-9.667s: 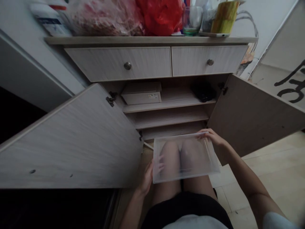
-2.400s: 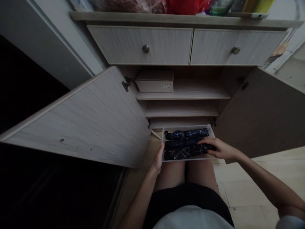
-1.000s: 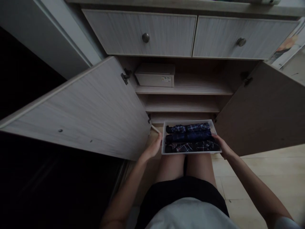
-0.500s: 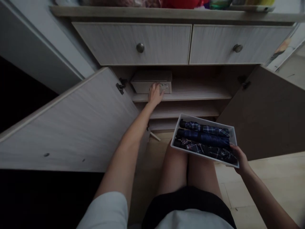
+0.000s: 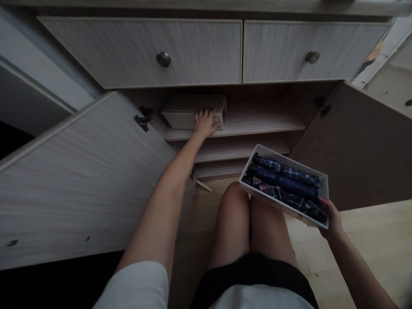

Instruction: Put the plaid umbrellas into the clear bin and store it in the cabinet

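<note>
My left hand (image 5: 204, 122) reaches into the open cabinet and rests with fingers spread on the front of a white box (image 5: 180, 115) on the top shelf. My right hand (image 5: 331, 219) grips the near right corner of a white plastic tray (image 5: 260, 151), held tilted above my right knee. In the tray lie three folded umbrellas (image 5: 285, 183), dark blue and plaid, side by side.
The cabinet's left door (image 5: 80, 180) swings out wide beside my left arm; the right door (image 5: 367, 150) stands open behind the tray. Two shut drawers with round knobs (image 5: 163, 59) sit above. Lower shelves (image 5: 238, 148) hold nothing visible. Pale wood floor (image 5: 370, 240) at right.
Half a second ago my left hand touched the box's front; now it lies farther along it. The tray has shifted slightly right and tilted more. Earlier, both hands held the tray.
</note>
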Demonstrator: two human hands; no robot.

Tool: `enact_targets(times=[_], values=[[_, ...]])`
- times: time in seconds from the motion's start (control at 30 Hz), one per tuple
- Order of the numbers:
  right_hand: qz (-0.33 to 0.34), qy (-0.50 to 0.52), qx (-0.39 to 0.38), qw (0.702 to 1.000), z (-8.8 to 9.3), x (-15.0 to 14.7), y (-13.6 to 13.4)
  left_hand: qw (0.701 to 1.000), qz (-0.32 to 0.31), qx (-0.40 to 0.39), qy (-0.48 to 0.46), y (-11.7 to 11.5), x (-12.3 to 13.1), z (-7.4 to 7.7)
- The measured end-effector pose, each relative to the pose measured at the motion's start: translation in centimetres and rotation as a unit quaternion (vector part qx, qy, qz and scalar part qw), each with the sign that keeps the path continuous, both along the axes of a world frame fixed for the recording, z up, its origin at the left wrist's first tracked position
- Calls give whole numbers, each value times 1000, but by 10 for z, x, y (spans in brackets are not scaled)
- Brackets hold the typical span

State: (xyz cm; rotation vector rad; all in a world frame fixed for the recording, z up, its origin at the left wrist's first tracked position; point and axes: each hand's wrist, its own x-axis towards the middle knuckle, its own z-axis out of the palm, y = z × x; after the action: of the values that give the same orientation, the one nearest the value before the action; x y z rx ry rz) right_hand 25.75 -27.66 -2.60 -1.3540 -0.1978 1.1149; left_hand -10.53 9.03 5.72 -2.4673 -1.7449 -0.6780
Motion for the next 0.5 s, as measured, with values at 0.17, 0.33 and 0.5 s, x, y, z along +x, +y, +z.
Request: enact_targets(times=[0.17, 0.33, 0.5], values=[[-9, 1, -1, 1000, -6, 6, 5, 997, -46, 10, -67, -29, -3, -3], [-27, 5, -13, 1000, -1, 1, 8, 984, -47, 9, -172, -41, -1, -1], [9, -3, 14, 1000, 2, -3, 7, 912, 143, 46, -382, -40, 1, 1]])
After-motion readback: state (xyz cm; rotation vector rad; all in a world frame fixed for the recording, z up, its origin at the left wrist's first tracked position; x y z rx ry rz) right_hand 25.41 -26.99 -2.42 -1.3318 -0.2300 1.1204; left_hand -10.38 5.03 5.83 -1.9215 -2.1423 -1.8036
